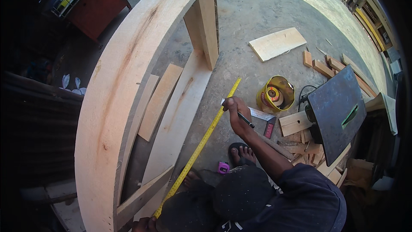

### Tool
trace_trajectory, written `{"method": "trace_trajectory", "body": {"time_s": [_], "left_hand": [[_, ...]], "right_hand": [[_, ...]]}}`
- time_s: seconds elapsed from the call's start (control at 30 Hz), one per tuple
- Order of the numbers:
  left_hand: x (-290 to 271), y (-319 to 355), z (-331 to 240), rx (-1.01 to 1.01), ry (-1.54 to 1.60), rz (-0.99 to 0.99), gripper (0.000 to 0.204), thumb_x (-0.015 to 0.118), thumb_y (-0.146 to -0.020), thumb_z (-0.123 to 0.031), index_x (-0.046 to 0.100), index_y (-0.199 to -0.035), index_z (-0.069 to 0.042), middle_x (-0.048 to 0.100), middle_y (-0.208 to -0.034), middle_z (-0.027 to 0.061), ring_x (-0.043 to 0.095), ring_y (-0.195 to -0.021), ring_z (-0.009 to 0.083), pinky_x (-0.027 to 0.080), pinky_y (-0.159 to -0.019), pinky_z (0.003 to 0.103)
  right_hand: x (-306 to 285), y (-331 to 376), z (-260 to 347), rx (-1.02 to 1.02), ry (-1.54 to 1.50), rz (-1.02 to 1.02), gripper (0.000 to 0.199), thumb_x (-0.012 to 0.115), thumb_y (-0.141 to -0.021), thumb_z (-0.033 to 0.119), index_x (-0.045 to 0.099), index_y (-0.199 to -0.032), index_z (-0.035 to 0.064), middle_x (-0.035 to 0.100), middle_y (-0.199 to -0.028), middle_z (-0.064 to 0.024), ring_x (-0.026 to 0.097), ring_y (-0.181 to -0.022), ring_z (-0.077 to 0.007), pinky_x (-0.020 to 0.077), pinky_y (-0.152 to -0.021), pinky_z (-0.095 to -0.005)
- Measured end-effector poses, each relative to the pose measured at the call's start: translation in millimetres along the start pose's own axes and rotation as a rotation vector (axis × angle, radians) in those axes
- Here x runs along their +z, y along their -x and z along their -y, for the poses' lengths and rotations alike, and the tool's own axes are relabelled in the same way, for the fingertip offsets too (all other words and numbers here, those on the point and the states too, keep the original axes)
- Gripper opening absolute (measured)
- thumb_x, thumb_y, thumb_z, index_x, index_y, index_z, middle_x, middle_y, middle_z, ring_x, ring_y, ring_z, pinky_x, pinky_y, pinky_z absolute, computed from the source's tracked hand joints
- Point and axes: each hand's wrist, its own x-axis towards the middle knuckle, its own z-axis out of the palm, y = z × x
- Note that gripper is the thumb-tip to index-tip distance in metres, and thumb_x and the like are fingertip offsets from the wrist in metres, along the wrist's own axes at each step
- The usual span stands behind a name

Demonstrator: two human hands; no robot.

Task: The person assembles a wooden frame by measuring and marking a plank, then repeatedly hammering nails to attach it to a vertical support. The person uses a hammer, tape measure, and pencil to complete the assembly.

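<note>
One yellow tape blade point(201, 147), extended beside the wooden frame point(118, 77): right hand point(234, 108) clenched on a pen point(248, 122) at its edge, left hand point(145, 224) at its near end, grip unclear; best held taut and untwisted for a true reading.

- Four o'clock: a dark navy shirt point(317, 202), its loose, short sleeve point(296, 178) ending near the elbow; the right hand point(237, 114), nearer the centre, is bare.
- Five to six o'clock: black legwear point(244, 189) stretched over two rounded knees, dotted with pale specks.
- Six o'clock, low: small white marks point(237, 225) on dark cloth.
- Five o'clock: a black, open-toed sandal point(234, 146).
</note>
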Motion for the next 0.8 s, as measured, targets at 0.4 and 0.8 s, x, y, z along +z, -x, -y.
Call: {"method": "trace_trajectory", "body": {"time_s": [0.4, 0.8], "left_hand": [[103.1, -94.1, -75.8, 0.522, 0.17, 0.288, 0.021, 0.07, -0.096, -0.027, 0.079, -0.102, -0.008, 0.075, -0.108, 0.0149, 0.071, -0.1, 0.0328, 0.056, -0.083, 0.045], [218.2, -142.2, -178.3, 0.946, 0.312, 0.585, 0.021, 0.07, -0.095, -0.025, 0.079, -0.102, -0.007, 0.074, -0.107, 0.0154, 0.071, -0.098, 0.0324, 0.056, -0.084, 0.044]], "right_hand": [[-63.7, 183.8, -109.0, 0.57, 0.499, 0.34, 0.044, 0.064, -0.094, 0.039, 0.069, -0.127, 0.0101, 0.072, -0.105, -0.0308, 0.069, -0.101, -0.0486, 0.0535, -0.092, -0.0555], [-114.6, 339.5, -92.9, 0.937, 0.191, -0.186, 0.042, 0.057, -0.103, 0.044, 0.07, -0.107, 0.0046, 0.072, -0.096, -0.0255, 0.069, -0.097, -0.0474, 0.0527, -0.086, -0.052]]}}
